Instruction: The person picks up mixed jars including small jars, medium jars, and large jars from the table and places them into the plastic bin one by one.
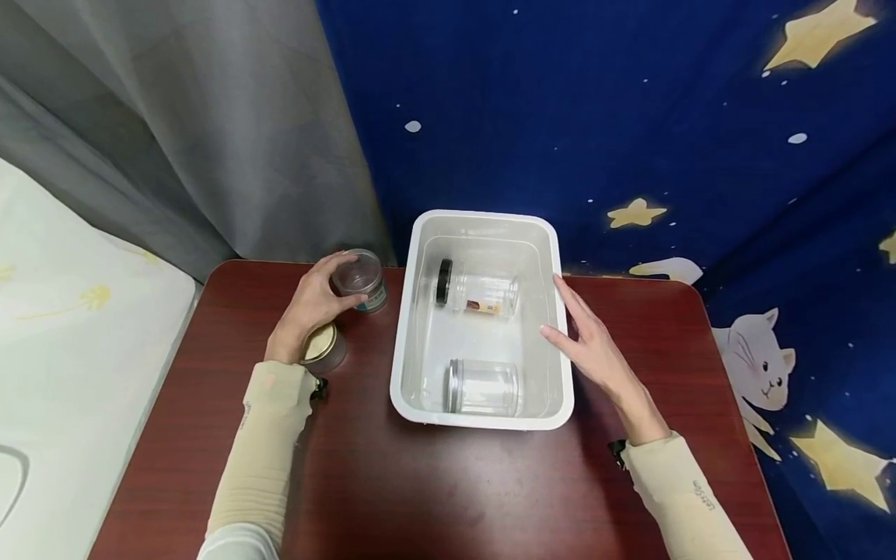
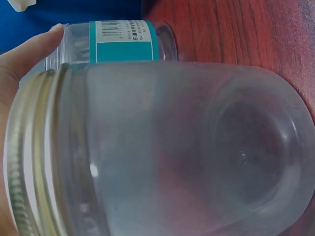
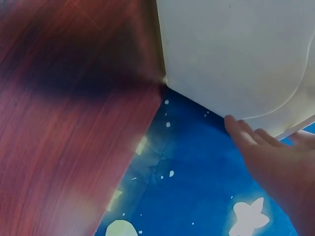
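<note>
At the table's back left, my left hand (image 1: 320, 299) grips a clear plastic jar (image 1: 360, 281), thumb on one side of its top and fingers on the other. Its teal label (image 2: 125, 44) shows in the left wrist view. Under my left wrist stands another clear jar with a gold lid (image 1: 320, 343); it fills much of the left wrist view. My right hand (image 1: 591, 342) touches the right rim of a white plastic bin (image 1: 483, 421), its fingers fairly straight along the outer wall. Inside the bin lie a black-lidded jar (image 1: 490, 289) and a silver-lidded jar (image 1: 488, 389), both on their sides.
The dark red wooden table (image 1: 420, 498) carries the bin near its back edge. Behind it hang a grey curtain (image 1: 231, 117) and a blue star-patterned curtain (image 1: 560, 117). A white surface with yellow prints (image 1: 70, 350) borders the table on the left.
</note>
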`<state>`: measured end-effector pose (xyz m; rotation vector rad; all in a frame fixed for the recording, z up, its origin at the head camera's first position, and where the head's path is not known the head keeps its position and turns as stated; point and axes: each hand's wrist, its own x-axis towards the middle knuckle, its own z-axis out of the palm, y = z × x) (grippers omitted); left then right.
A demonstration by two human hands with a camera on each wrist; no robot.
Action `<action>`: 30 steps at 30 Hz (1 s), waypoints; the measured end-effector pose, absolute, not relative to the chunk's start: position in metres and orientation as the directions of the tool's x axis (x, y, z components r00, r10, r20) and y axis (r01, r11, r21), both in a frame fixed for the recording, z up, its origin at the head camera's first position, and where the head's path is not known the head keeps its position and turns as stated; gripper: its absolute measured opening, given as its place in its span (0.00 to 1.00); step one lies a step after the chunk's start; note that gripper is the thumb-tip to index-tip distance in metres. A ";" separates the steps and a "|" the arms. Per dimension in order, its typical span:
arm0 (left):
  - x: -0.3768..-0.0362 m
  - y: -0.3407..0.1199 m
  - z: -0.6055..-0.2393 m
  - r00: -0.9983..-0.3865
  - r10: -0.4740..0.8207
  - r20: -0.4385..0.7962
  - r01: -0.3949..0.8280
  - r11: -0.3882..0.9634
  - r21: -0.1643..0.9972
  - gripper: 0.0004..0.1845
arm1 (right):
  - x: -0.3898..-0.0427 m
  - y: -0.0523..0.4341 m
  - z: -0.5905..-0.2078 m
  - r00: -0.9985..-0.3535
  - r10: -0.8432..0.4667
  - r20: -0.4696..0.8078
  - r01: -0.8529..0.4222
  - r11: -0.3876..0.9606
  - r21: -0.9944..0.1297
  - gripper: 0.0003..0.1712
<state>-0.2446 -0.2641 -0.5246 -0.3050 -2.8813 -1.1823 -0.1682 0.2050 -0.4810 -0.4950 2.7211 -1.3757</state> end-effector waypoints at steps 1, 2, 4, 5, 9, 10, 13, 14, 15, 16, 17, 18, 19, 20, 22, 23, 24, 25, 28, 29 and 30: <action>-0.245 -0.264 -0.525 -0.980 0.176 0.091 0.189 0.695 0.693 0.41 | -0.168 0.204 -0.482 -0.949 -0.302 0.089 -0.248 0.542 -0.803 0.46; -0.245 -0.264 -0.525 -0.980 0.175 0.097 0.193 0.695 0.693 0.41 | -0.168 0.204 -0.482 -0.949 -0.303 0.085 -0.241 0.528 -0.814 0.46; -0.245 -0.265 -0.525 -0.980 0.172 0.103 0.195 0.695 0.692 0.42 | -0.167 0.203 -0.484 -0.950 -0.305 0.070 -0.220 0.493 -0.841 0.46; -0.245 -0.265 -0.524 -0.980 0.170 0.102 0.192 0.695 0.693 0.42 | -0.166 0.202 -0.485 -0.950 -0.307 0.062 -0.209 0.474 -0.856 0.45; -0.244 -0.264 -0.525 -0.984 0.156 0.090 0.175 0.702 0.690 0.41 | -0.162 0.202 -0.489 -0.950 -0.310 0.039 -0.165 0.391 -0.905 0.45; -0.244 -0.263 -0.525 -0.984 0.152 0.090 0.171 0.705 0.688 0.40 | -0.162 0.202 -0.490 -0.950 -0.309 0.039 -0.160 0.378 -0.912 0.45; -0.243 -0.261 -0.523 -0.985 0.134 0.105 0.169 0.701 0.693 0.39 | -0.163 0.202 -0.489 -0.952 -0.303 0.050 -0.162 0.356 -0.920 0.45; -0.243 -0.261 -0.522 -0.985 0.126 0.114 0.170 0.701 0.692 0.39 | -0.163 0.201 -0.488 -0.951 -0.306 0.051 -0.162 0.350 -0.922 0.44; -0.244 -0.261 -0.522 -0.985 0.120 0.123 0.172 0.698 0.695 0.39 | -0.163 0.200 -0.485 -0.950 -0.308 0.052 -0.163 0.345 -0.924 0.44; -0.243 -0.261 -0.521 -0.985 0.112 0.132 0.173 0.692 0.700 0.39 | -0.163 0.198 -0.482 -0.949 -0.312 0.052 -0.163 0.343 -0.925 0.44; -0.243 -0.261 -0.521 -0.984 0.108 0.142 0.177 0.686 0.706 0.39 | -0.162 0.196 -0.477 -0.947 -0.316 0.052 -0.165 0.341 -0.925 0.44; -0.242 -0.261 -0.520 -0.983 0.104 0.153 0.182 0.682 0.709 0.39 | -0.161 0.194 -0.472 -0.946 -0.320 0.052 -0.167 0.343 -0.924 0.43; -0.242 -0.261 -0.519 -0.981 0.101 0.164 0.189 0.680 0.709 0.39 | -0.159 0.192 -0.466 -0.946 -0.321 0.050 -0.166 0.345 -0.924 0.43; -0.242 -0.261 -0.519 -0.979 0.099 0.176 0.196 0.677 0.709 0.39 | -0.158 0.191 -0.462 -0.945 -0.322 0.052 -0.170 0.350 -0.921 0.43; -0.242 -0.261 -0.517 -0.975 0.095 0.201 0.212 0.668 0.713 0.38 | -0.157 0.189 -0.456 -0.944 -0.324 0.056 -0.178 0.361 -0.916 0.43; -0.242 -0.260 -0.516 -0.972 0.096 0.214 0.223 0.664 0.714 0.38 | -0.156 0.188 -0.455 -0.944 -0.325 0.056 -0.180 0.364 -0.914 0.43; -0.241 -0.259 -0.515 -0.969 0.095 0.226 0.232 0.660 0.715 0.38 | -0.156 0.189 -0.455 -0.943 -0.326 0.058 -0.182 0.366 -0.913 0.43; -0.241 -0.259 -0.514 -0.967 0.096 0.238 0.241 0.656 0.715 0.38 | -0.156 0.189 -0.456 -0.944 -0.326 0.058 -0.181 0.364 -0.913 0.43; -0.240 -0.257 -0.511 -0.958 0.101 0.268 0.269 0.636 0.723 0.38 | -0.159 0.193 -0.466 -0.944 -0.325 0.060 -0.179 0.351 -0.919 0.44; -0.240 -0.257 -0.511 -0.956 0.101 0.277 0.277 0.630 0.726 0.38 | -0.160 0.195 -0.471 -0.944 -0.324 0.061 -0.178 0.344 -0.922 0.44; -0.240 -0.256 -0.511 -0.953 0.100 0.287 0.284 0.623 0.729 0.38 | -0.162 0.197 -0.477 -0.945 -0.322 0.064 -0.178 0.341 -0.923 0.44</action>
